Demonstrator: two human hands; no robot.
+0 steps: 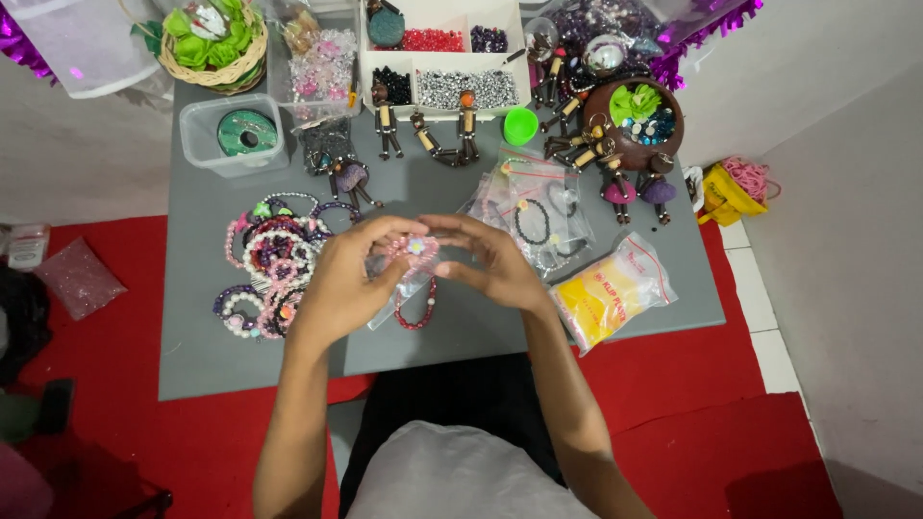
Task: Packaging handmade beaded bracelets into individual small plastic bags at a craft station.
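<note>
Both hands, left hand [344, 279] and right hand [488, 261], pinch a pink bead bracelet [415, 252] between their fingertips, held just above the grey desk [452, 327]. It is a pale pink bead loop with a small flower charm, yellow centre, facing up. A red bead bracelet [415, 309] lies on the desk right below; a pile of bracelets [269, 274] sits left of the left hand.

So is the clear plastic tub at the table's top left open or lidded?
Open: the clear plastic tub shows no lid, and the green spool inside lies in plain view.
</note>
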